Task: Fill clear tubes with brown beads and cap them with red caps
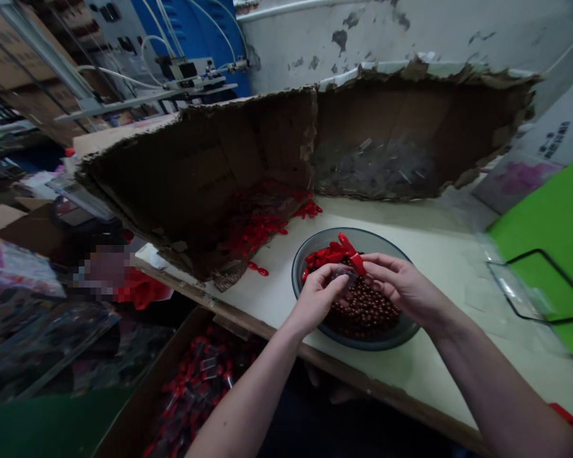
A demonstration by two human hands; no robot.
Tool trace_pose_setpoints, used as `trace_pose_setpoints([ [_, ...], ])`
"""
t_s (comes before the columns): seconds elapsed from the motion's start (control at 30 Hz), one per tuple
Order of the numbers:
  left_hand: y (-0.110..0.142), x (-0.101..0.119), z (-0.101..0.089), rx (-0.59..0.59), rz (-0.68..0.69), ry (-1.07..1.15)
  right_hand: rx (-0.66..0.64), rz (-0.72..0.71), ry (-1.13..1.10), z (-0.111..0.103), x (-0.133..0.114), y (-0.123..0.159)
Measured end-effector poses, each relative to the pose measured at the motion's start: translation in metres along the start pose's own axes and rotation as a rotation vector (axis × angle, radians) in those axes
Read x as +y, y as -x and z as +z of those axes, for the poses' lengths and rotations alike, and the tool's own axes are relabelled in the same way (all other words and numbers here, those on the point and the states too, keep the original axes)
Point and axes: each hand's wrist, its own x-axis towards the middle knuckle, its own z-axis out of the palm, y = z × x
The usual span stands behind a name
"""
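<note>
My left hand (318, 294) is closed in a pinch around a small transparent plastic piece (344, 278) over a grey bowl (297, 270). Between the fingertips of my right hand (401, 283) is a red plastic piece (353, 254), tilted up to the left and close to the transparent one. Whether the two pieces touch, I cannot tell. Brown round beads (370, 310) fill the near part of the bowl. More red plastic pieces (322, 256) lie along its far left side, partly behind my left hand.
Beyond the bowl, a torn cardboard box (248, 140) holds red pieces (253, 229) on the left and transparent pieces (386, 166) on the right. Below the table's edge is a carton of red-and-transparent pieces (195, 381). A green panel (549, 216) with a black wire frame (523, 257) stands right.
</note>
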Motion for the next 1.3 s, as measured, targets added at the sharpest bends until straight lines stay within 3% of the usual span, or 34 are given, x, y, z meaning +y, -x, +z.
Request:
trace_pose_setpoints([
  [0.3, 0.002, -0.001, 0.009, -0.079, 0.017, -0.077, 0.005, -0.119, 0.298, -0.002, -0.009, 0.015],
  [0.57, 0.005, 0.009, 0.006, -0.066, 0.092, -0.378, 0.052, -0.172, 0.465, 0.001, -0.003, 0.021],
  [0.9, 0.004, 0.002, 0.004, -0.084, 0.028, -0.350, 0.061, -0.201, 0.602, 0.002, 0.009, 0.019],
  [1.07, 0.003, -0.005, 0.002, -0.085, -0.058, -0.190, 0.027, -0.113, 0.496, -0.001, 0.009, 0.018],
  [1.13, 0.002, -0.003, 0.002, -0.126, -0.103, -0.115, -0.020, -0.064, 0.421, -0.005, 0.004, 0.015],
  [1.3, 0.001, 0.004, 0.011, -0.258, -0.268, 0.068, 0.019, -0.022, 0.144, -0.008, -0.006, -0.009],
])
